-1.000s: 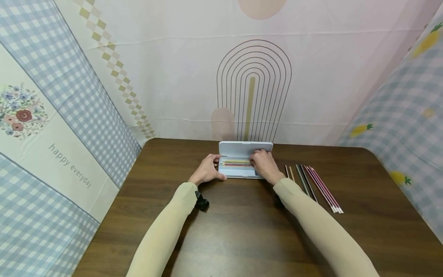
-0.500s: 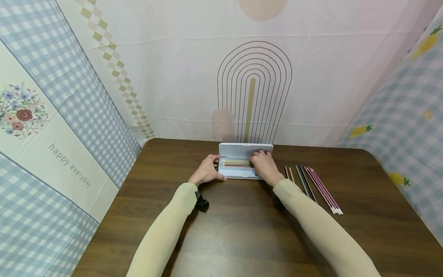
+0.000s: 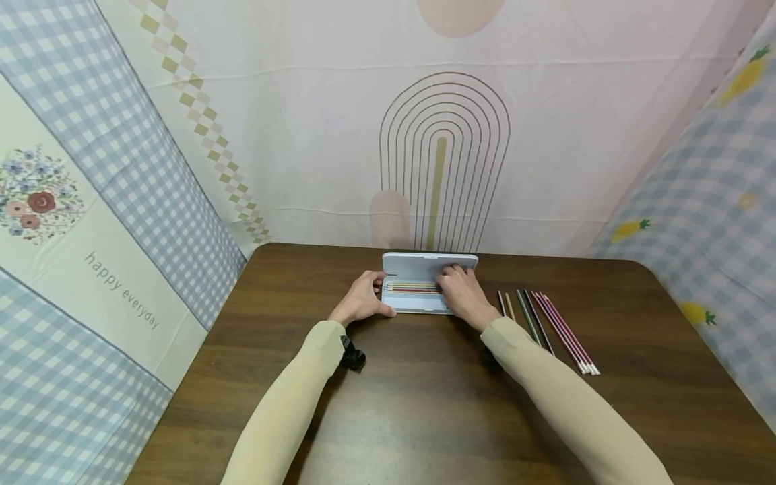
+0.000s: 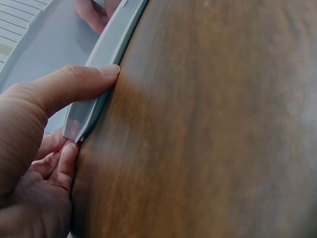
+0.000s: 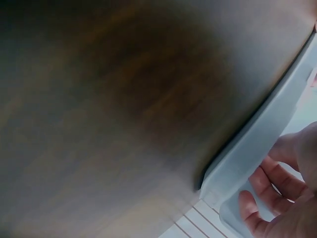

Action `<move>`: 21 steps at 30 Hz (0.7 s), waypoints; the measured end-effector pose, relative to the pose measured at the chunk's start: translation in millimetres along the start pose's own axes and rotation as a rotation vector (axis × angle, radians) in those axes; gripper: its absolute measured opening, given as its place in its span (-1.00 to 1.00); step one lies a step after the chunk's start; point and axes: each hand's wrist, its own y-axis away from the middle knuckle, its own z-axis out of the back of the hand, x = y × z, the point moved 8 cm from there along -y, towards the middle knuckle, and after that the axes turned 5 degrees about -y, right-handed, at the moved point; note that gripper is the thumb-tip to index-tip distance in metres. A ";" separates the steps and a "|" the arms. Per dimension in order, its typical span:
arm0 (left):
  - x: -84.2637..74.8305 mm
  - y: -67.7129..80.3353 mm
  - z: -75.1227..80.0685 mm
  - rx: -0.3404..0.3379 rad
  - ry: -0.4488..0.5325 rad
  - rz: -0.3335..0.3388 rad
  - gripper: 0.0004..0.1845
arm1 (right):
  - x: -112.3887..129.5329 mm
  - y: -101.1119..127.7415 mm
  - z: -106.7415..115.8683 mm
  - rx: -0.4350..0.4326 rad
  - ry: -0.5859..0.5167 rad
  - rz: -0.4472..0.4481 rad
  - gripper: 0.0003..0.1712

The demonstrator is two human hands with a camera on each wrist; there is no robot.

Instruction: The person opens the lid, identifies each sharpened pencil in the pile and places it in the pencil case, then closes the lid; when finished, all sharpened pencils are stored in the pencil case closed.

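Since the earlier frames the right hand (image 3: pixel 459 294) has shifted slightly left along the open pale grey plastic pencil case (image 3: pixel 424 303), and its fingers now lie over the right ends of the coloured pencils in the case (image 3: pixel 412 287); the left hand (image 3: pixel 364 297) and the case have kept their positions.

The pencil case lies near the far edge of the dark brown wooden worktop (image 3: pixel 424 404), at about its middle from left to right, with its lid (image 3: pixel 418 263) raised on the far side. The pencils in the case lie side by side, running left to right.

The left hand holds the left end of the case. In the left wrist view, the thumb (image 4: pixel 74 84) presses along the near rim of the case (image 4: pixel 94 94), and the curled fingers (image 4: pixel 57 163) wrap round its left corner. The right hand is in the right half of the case, fingers bent down into the tray. The right wrist view shows its curled fingertips (image 5: pixel 270 183) just inside the case wall (image 5: pixel 257 148). Whether they pinch a pencil cannot be determined from any view.

A row of loose coloured pencils (image 3: pixel 548 327) lies on the worktop to the right of the case, apart from it, angled from far left to near right. Two brownish pencils lie at the left, dark ones in the middle and pink to red ones at the right. A small black device (image 3: pixel 351 355) sits at the left wrist, against the beige sleeve (image 3: pixel 285 411). Patterned fabric panels (image 3: pixel 121 202) enclose the worktop on the left, far and right sides.
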 end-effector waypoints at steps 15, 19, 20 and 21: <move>-1.3 0.5 -3.1 0.003 -0.005 -0.006 0.02 | -3.6 45.2 32.2 -0.152 -0.200 0.014 -0.82; -0.1 0.6 -2.0 0.002 0.003 -0.003 0.02 | -11.0 57.7 42.4 -0.166 -0.234 -0.033 -0.82; 0.2 0.6 -1.6 0.003 0.006 -0.002 0.02 | -13.4 60.8 45.4 -0.166 -0.247 -0.053 -0.81; 0.4 0.6 -1.3 0.002 0.004 -0.003 0.02 | -15.8 63.6 48.4 -0.165 -0.261 -0.071 -0.81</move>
